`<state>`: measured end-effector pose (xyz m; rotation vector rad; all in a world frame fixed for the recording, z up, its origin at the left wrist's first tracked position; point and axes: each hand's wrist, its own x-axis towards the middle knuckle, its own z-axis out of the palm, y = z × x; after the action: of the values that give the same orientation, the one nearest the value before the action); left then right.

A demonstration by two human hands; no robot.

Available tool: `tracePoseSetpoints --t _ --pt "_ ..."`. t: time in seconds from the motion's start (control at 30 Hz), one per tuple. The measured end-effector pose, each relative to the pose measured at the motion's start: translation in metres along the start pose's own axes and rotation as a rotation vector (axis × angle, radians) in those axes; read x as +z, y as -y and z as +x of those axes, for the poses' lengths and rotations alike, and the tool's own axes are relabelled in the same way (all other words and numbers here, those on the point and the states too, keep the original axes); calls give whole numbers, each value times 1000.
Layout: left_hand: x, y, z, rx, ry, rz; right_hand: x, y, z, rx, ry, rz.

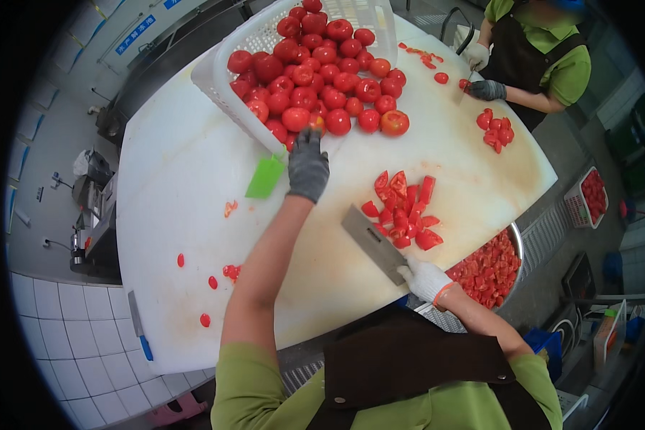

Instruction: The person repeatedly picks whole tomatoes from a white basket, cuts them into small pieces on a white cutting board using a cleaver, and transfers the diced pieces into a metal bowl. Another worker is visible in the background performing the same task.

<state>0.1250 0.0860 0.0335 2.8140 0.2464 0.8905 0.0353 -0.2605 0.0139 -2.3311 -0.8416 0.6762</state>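
Note:
My left hand (307,166), in a grey glove, reaches to the near edge of a heap of whole peeled-looking tomatoes (303,97). Its fingertips meet a red and yellowish tomato (316,122); whether they grip it is hidden by the glove. The heap spills out of a white plastic basket (215,80) tipped on its side. In a white knit glove, my right hand (425,278) grips a cleaver (373,244), whose broad blade lies near the cutting surface. Just beyond the blade is a pile of cut tomato wedges (406,209).
A green tag (266,176) hangs at the basket's rim. On the white cutting table (166,177) lie tomato scraps and a blue-handled knife (140,325). A metal bowl of chopped tomato (489,271) stands below the right edge. Across the table a co-worker (537,59) cuts tomatoes.

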Motion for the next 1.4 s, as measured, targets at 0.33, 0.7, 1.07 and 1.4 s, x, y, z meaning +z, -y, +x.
tracePoseSetpoints --t 0.33,0.7,1.07,1.4 --pt "32 33 113 -4 550 686 -27 -9 -7 177 24 -109" --pt "-22 -7 -42 -863 405 -1959 -37 -9 -4 169 26 -60" --pt "-41 -50 -220 -448 191 -475 -36 15 -14 67 27 -124" --pt "-31 -59 -235 -623 64 -608 -45 60 -8 37 236 -304"
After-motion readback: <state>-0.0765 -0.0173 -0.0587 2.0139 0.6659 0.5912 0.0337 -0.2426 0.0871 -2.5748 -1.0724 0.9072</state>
